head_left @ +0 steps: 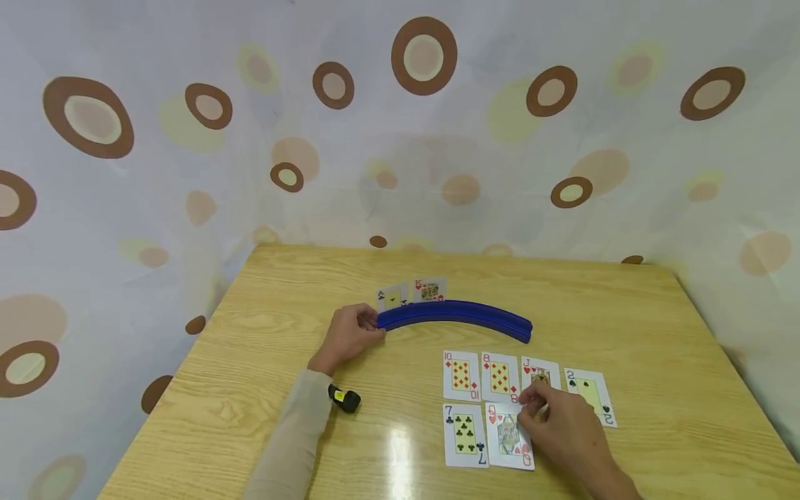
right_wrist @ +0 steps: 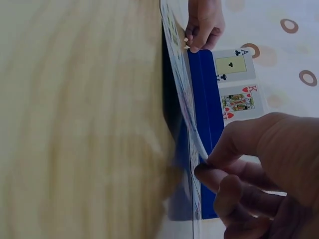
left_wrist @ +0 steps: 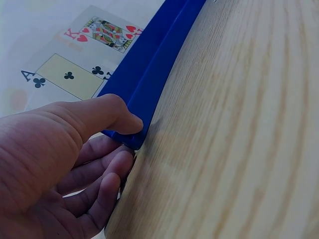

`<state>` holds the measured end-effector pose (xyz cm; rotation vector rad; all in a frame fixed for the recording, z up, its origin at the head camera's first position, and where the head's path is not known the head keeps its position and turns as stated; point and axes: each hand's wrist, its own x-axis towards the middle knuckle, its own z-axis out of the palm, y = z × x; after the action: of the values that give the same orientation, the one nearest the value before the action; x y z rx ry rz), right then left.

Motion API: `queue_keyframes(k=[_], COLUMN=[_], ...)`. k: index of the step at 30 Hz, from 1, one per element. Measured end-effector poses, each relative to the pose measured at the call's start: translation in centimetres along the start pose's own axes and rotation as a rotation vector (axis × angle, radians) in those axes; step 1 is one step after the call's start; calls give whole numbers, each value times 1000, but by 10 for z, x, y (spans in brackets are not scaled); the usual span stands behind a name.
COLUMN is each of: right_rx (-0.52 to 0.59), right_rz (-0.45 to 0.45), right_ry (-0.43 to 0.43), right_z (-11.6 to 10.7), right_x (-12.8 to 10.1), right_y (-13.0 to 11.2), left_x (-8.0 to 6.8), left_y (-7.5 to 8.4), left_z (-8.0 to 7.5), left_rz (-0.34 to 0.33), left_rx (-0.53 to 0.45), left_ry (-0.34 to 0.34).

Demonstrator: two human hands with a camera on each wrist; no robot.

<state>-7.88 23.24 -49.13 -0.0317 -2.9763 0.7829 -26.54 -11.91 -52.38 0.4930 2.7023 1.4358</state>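
Note:
My left hand (head_left: 351, 335) grips the left end of a curved blue card holder (head_left: 462, 310), its thumb pressing on top in the left wrist view. In the holder stand the ace of clubs (left_wrist: 68, 75) and the king of hearts (left_wrist: 107, 35), side by side. Thumb and forefinger of my right hand (head_left: 567, 429) pinch the queen of hearts (head_left: 505, 434) by its upper right edge. In the right wrist view that card (right_wrist: 185, 107) is seen nearly edge-on, tilted up from the tabletop.
Left of the queen lies the seven of clubs (head_left: 465, 436). Above are the ten of diamonds (head_left: 461, 376), eight of diamonds (head_left: 499, 376), jack of hearts (head_left: 544, 367) and two of spades (head_left: 590, 396). A patterned curtain (head_left: 437, 139) hangs behind the wooden table (head_left: 262, 305).

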Motion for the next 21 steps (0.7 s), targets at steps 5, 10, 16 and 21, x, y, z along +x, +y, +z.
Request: queue_keyframes(k=[5, 10, 16, 21], right_rx=[-19, -21, -1, 5], right_rz=[54, 50, 45, 15], right_ry=[-52, -54, -54, -23], right_z=[3, 5, 10, 8], right_x=[-1, 0, 0, 2], right_y=[-3, -4, -1, -2], left_x=[0, 1, 0, 0], left_y=[0, 2, 2, 1], left_z=[1, 0, 0, 0], left_rz=[-3, -23, -27, -19], left_rx=[-2, -6, -9, -9], left_ry=[5, 7, 3, 1])
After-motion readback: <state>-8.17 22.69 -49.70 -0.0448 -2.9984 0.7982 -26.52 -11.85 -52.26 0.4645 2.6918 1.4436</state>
